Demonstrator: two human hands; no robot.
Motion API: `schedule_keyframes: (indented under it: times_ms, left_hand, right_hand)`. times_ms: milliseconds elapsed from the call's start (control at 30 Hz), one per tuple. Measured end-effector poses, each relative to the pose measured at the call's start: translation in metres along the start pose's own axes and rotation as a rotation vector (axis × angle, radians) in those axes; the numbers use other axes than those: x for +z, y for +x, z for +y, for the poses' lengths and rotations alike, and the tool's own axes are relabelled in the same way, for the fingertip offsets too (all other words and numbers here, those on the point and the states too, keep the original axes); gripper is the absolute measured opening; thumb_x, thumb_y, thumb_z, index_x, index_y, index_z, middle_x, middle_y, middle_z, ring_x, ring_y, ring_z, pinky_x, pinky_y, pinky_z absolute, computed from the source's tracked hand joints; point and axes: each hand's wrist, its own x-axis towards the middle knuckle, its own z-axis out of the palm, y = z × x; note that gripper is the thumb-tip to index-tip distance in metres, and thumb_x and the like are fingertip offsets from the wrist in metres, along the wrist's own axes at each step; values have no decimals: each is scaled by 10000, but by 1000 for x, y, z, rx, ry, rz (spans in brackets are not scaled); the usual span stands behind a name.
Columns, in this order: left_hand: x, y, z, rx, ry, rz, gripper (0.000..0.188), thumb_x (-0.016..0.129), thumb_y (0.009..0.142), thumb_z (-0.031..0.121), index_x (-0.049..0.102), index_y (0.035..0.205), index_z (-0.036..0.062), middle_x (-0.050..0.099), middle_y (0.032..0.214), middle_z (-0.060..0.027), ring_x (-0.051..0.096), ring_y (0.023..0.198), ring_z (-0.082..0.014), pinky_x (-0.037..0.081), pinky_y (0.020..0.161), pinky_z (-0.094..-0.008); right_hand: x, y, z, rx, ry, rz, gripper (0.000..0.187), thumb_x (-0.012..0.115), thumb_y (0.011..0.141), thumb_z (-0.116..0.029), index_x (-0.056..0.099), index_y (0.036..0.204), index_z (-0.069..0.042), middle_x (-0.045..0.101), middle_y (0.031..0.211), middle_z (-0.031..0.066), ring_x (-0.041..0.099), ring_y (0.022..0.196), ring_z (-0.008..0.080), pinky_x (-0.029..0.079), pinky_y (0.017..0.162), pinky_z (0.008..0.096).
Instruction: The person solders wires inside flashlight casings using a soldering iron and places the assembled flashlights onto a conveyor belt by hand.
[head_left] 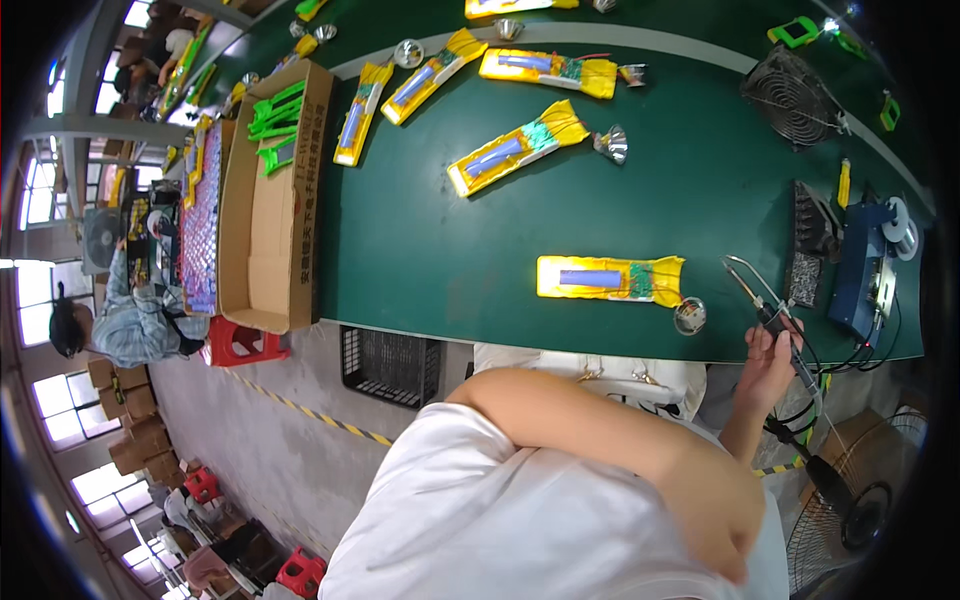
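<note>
Head view: we record a green desk [420, 250] filling the middle and curving away to the right. A bare left arm [600, 420] crosses low in front of a white shirt [450, 520]; we cannot make out the left hand, so we cannot tell whether it is clenched or released. At the left end of the desk we note a long cardboard box [303, 250] with bright green plastic parts [277, 118] at its far end. A floor fan [866, 515] stands at the lower right, and a black crate [390, 370] sits on the floor beyond the near edge. On the right of the desk we see a blue machine [858, 275] bearing a white spool [902, 232], with a black block [804, 250] just beside it.

We log one yellow casing [665, 270] lying lengthwise near the near edge, well apart from four similar yellow units [548, 72] farther back. We find the right hand [768, 358] fingers curled, grasping a soldering tool [774, 321], whose bent metal tube points toward the far left. Inside the near casing we see a blue cell [590, 278]; a small round reflector [690, 316] lies just beside its right end.
</note>
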Motion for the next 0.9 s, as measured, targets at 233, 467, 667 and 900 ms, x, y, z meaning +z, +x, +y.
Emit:
schedule_keyframes:
  times_ms: [233,467,667,900]
  left_hand:
    - [24,-82,12,263,38,722,162,503,830,169,567,908,41,573,911,-83,538,838,-265,397,698,-383]
    - [39,-87,42,693,71,899,384,411,899,339,631,850,28,610,923,-82,531,954,-215,381,853,-302]
    - [-2,-89,71,594,-23,1208,143,501,813,131,510,670,125,545,724,32,512,688,-143,363,673,-308]
    - [24,-29,69,620,-497,1057,160,500,833,179,558,710,95,573,769,-4,530,761,-169,385,704,-312]
  right_hand:
    - [1,5,-8,11,7,59,132,397,839,-59,470,938,-10,387,710,8,381,633,84,382,652,291]
    - [16,7,-6,21,-1,21,148,433,844,-117,464,956,-24,392,679,7,371,599,88,377,641,285]
    - [13,6,-9,-23,-54,21,206,400,861,-124,441,1016,7,410,750,18,394,683,89,382,676,307]
    - [-1,-1,4,21,52,-48,240,410,886,-163,445,1063,-5,413,713,11,412,683,90,378,680,286]
